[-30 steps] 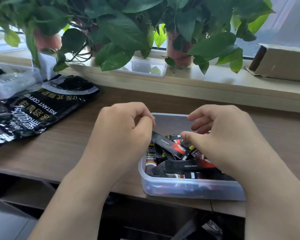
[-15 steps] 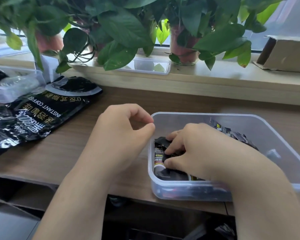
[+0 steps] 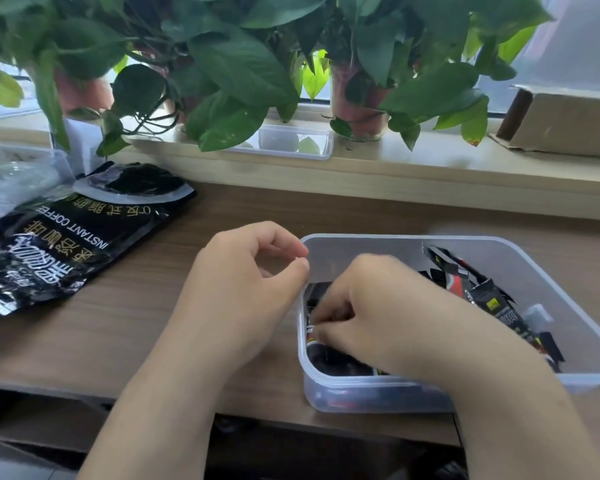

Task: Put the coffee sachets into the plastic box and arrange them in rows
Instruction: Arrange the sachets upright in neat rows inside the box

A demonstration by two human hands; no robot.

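Observation:
A clear plastic box (image 3: 368, 242) stands at the front edge of the wooden desk. Several black coffee sachets (image 3: 478, 292) with red and yellow print lie loose and tilted in its right half. My right hand (image 3: 378, 317) is down inside the box's left end, fingers curled on sachets (image 3: 329, 358) lying flat there; motion blur hides the fingertips. My left hand (image 3: 243, 289) rests on the desk against the box's left rim, thumb and forefinger curled together with nothing in them.
A black instant coffee bag (image 3: 59, 244) lies flat at the left. Behind it stands another clear container (image 3: 18, 174). Potted plants (image 3: 357, 109) and a small clear box (image 3: 291, 143) line the windowsill; a cardboard box (image 3: 568, 123) sits at the far right.
My right hand dropped from above the sachets into the box's left end and pressed down on them. The view shifted so the box's right side shows. My left hand barely moved.

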